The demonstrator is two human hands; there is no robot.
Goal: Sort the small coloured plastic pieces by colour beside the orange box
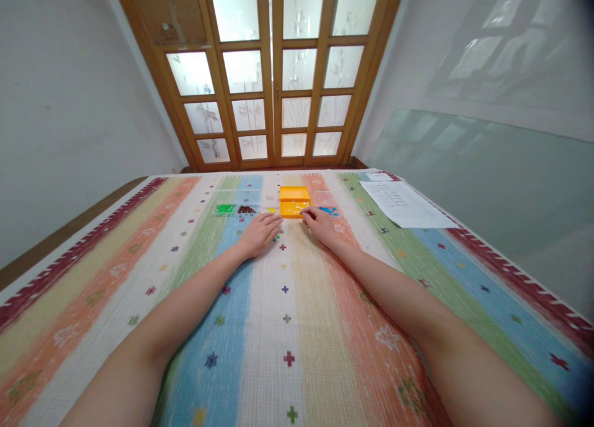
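Note:
An orange box (pixel 294 194) stands with its lid up on the striped cloth, small pale pieces lying in its near part. My right hand (pixel 319 224) is at the box's near right corner, thumb and fingertips pinched together; anything between them is too small to make out. Flat on the cloth, with fingers stretched out, my left hand (pixel 262 234) rests left of the box. Clear trays hold green pieces (pixel 226 209) and dark brown pieces (pixel 247 210) to the left. Some yellow pieces (pixel 271 210) show just beyond my left fingers. Blue pieces (pixel 328 210) lie in a tray beyond my right hand.
Printed white sheets (pixel 403 203) lie at the right side of the table. The table is covered by a striped cloth (pixel 288 328). Wooden doors with glass panes (pixel 296 62) stand past the far edge, and a pale glass panel (pixel 487 185) leans at the right wall.

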